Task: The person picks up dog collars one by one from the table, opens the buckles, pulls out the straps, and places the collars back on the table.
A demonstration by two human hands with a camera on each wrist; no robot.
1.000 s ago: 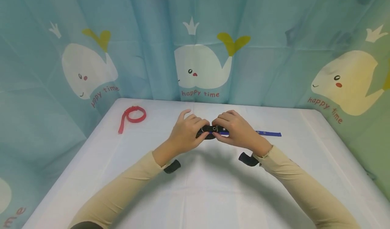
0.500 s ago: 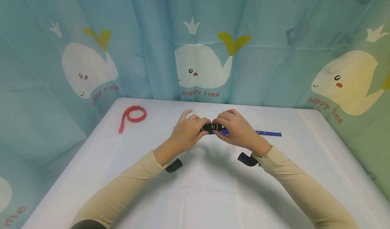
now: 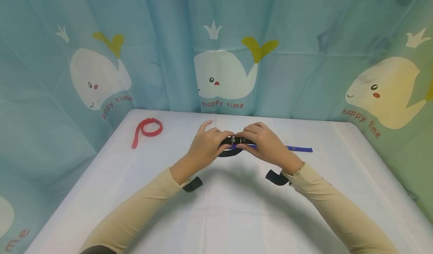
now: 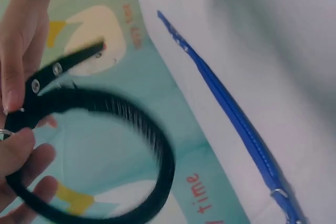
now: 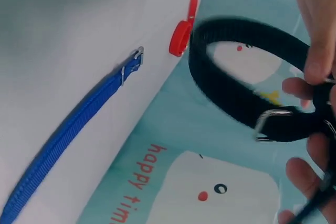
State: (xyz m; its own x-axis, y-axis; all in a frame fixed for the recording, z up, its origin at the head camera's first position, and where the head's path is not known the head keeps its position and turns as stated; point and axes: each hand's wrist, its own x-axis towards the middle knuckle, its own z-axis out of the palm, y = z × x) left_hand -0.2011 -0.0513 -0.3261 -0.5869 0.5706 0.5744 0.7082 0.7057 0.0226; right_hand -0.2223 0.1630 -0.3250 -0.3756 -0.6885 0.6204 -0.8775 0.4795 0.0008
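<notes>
A black collar [image 3: 230, 153] with metal eyelets and a buckle is bent into a loop, raised above the table between both hands. My left hand [image 3: 205, 145] pinches it from the left between thumb and fingers, index raised. From the right, my right hand [image 3: 265, 144] pinches the overlapping strap beside the buckle. In the left wrist view the blurred black loop [image 4: 164, 156] hangs from the fingers, and its eyeleted end sticks out. A metal frame [image 5: 270, 121] shows on the band in the right wrist view. Fingers hide part of the fastening.
On the white table [image 3: 209, 224], a blue collar [image 3: 301, 149] lies stretched out behind the hands. Coiled at the back left is a red collar [image 3: 152, 134] with its tail toward me. A whale-printed curtain [image 3: 169, 77] hangs round the table.
The black collar has turned slightly in the fingers; its lower loop, out of sight half a second ago, shows again beneath the hands. Both hands stay in nearly the same place.
</notes>
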